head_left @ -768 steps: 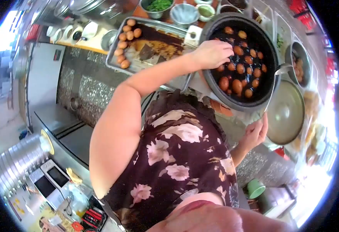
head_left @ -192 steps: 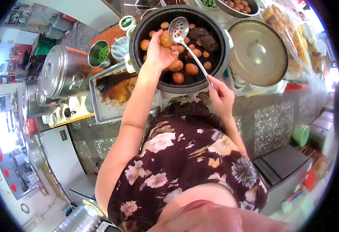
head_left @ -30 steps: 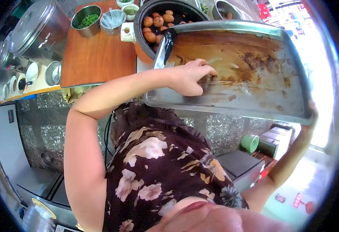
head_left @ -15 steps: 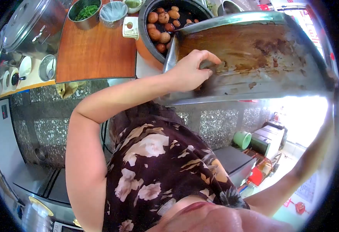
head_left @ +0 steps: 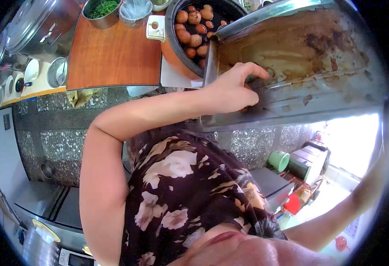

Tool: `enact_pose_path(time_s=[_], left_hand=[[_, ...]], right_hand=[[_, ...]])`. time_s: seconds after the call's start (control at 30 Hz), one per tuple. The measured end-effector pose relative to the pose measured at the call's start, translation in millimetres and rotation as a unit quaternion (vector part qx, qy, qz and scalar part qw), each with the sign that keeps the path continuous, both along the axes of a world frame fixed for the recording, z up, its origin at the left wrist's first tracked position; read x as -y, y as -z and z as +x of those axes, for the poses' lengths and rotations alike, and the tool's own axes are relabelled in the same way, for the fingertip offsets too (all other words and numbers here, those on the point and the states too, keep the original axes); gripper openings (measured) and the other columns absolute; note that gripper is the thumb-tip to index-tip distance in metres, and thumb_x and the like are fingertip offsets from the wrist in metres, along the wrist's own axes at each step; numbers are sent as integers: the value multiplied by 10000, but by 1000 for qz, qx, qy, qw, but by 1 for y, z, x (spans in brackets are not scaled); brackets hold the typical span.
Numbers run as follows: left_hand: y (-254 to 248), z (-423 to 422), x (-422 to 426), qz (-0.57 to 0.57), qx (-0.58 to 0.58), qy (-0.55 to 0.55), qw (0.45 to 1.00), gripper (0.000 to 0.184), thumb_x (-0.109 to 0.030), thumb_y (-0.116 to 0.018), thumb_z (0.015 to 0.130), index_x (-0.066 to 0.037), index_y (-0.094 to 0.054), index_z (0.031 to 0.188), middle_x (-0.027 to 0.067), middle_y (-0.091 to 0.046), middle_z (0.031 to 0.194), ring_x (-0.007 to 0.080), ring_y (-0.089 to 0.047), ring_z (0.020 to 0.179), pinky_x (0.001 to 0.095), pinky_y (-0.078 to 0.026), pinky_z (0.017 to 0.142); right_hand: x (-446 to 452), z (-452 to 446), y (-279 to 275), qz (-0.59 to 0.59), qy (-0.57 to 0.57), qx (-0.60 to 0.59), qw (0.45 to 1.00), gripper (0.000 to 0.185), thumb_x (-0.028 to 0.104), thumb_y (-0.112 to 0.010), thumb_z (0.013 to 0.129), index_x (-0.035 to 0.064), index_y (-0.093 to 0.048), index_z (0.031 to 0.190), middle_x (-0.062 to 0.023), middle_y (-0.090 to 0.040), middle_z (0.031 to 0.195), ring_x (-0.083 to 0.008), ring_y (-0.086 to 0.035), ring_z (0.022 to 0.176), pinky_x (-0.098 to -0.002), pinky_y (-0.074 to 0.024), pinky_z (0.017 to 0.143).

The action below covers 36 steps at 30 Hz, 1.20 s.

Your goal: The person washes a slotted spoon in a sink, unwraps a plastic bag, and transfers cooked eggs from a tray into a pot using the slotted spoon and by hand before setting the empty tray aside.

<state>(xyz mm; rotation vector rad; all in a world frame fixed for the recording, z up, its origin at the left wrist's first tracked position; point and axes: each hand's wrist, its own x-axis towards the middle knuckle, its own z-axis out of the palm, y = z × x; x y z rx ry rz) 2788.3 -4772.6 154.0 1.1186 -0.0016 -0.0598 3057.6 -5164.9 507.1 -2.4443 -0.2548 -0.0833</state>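
Note:
A wide metal tray (head_left: 287,57), stained with brown residue, slants over the right side of a pot (head_left: 173,55). Several brown eggs (head_left: 195,41) sit in dark liquid inside the pot. My left hand (head_left: 236,91) reaches over the tray's near left part, fingers curled and thumb below the index finger. Something dark shows between them, too unclear to name. My right forearm (head_left: 358,199) runs up along the right edge of the view towards the tray's far right end. The right hand's fingers are lost in the dark, blurred rim of the picture.
A brown tabletop (head_left: 114,57) carries a bowl of chopped greens (head_left: 103,9) and a plastic-lined container (head_left: 135,13). A large lidded steel pot (head_left: 41,29) and small bowls stand at left. On the floor side are a green bucket (head_left: 278,160) and a red object (head_left: 293,204).
My left hand has shifted slightly right and down in the view, still over the tray. The tray, pot and table have shifted in the picture too, with the tray's near edge lower.

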Motion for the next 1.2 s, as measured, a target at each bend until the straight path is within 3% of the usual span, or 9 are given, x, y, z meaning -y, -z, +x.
enact_pose_path(time_s=[0.27, 0.5, 0.63, 0.73, 0.87, 1.0, 1.1, 1.17, 1.2], left_hand=[[2, 4, 14, 49, 31, -10, 998, 500, 5, -515, 707, -65, -463, 1199, 11, -529, 714, 73, -470, 603, 218, -356, 514], [1, 6, 27, 81, 48, -43, 995, 484, 1, -523, 700, -58, -480, 1179, 69, -511, 931, 101, -496, 683, 237, -393, 575], [1, 8, 34, 125, 81, -73, 986, 486, -4, -535, 685, -53, -480, 1165, 134, -427, 1125, 157, -524, 737, 267, -442, 679], [15, 19, 37, 226, 159, -120, 954, 485, -13, -545, 669, -56, -483, 1148, 153, -373, 1181, 197, -525, 820, 292, -461, 737], [9, 17, 27, 308, 140, -115, 934, 475, -10, -549, 656, -52, -495, 1126, 165, -386, 1157, 213, -475, 965, 292, -469, 751], [2, -2, 9, 363, 169, -123, 908, 478, -13, -545, 661, -55, -494, 1135, 171, -395, 1171, 244, -477, 968, 303, -444, 808], [-17, -38, -14, 431, 157, -131, 879, 492, -12, -540, 664, -75, -494, 1150, 162, -386, 1211, 255, -467, 987, 311, -426, 835], [-24, -63, -32, 518, 157, -166, 824, 521, -13, -535, 665, -98, -489, 1178, 147, -370, 1251, 207, -497, 900, 296, -442, 768], [-33, -79, -39, 530, 121, -170, 822, 530, 1, -525, 668, -97, -486, 1187, 134, -366, 1257, 169, -500, 838, 273, -440, 725]], right_hand=[[23, -11, -4, 7, 14, 37, 999, 494, 252, -572, 719, -24, -524, 1127, -108, -568, 1024, -221, -554, 907, -304, -438, 817], [52, -56, 31, 86, 75, 114, 987, 493, 257, -571, 719, -15, -524, 1127, -104, -561, 1029, -219, -547, 912, -303, -435, 817], [82, -95, 80, 175, 123, 176, 961, 493, 260, -570, 718, -11, -524, 1128, -101, -557, 1031, -218, -543, 915, -302, -433, 818], [105, -122, 129, 243, 154, 207, 935, 492, 262, -570, 718, -7, -524, 1128, -99, -553, 1033, -217, -540, 918, -302, -431, 818], [121, -147, 208, 330, 170, 212, 904, 492, 265, -569, 718, -2, -523, 1128, -96, -549, 1036, -217, -536, 921, -302, -429, 818], [117, -147, 288, 408, 138, 142, 891, 492, 268, -569, 718, 3, -523, 1129, -93, -545, 1039, -216, -532, 924, -301, -427, 819], [100, -142, 345, 450, 45, -21, 892, 491, 271, -568, 717, 7, -523, 1129, -91, -542, 1041, -215, -529, 926, -301, -426, 819], [-15, -191, 339, 380, -77, -149, 910, 715, 269, -588, 635, -41, -412, 1255, -125, -517, 1076, -251, -519, 954, -306, -429, 820], [-34, -193, 355, 363, -117, -189, 905, 803, 327, -616, 614, -61, -382, 1277, -137, -484, 1160, -248, -480, 1044, -314, -383, 890]])
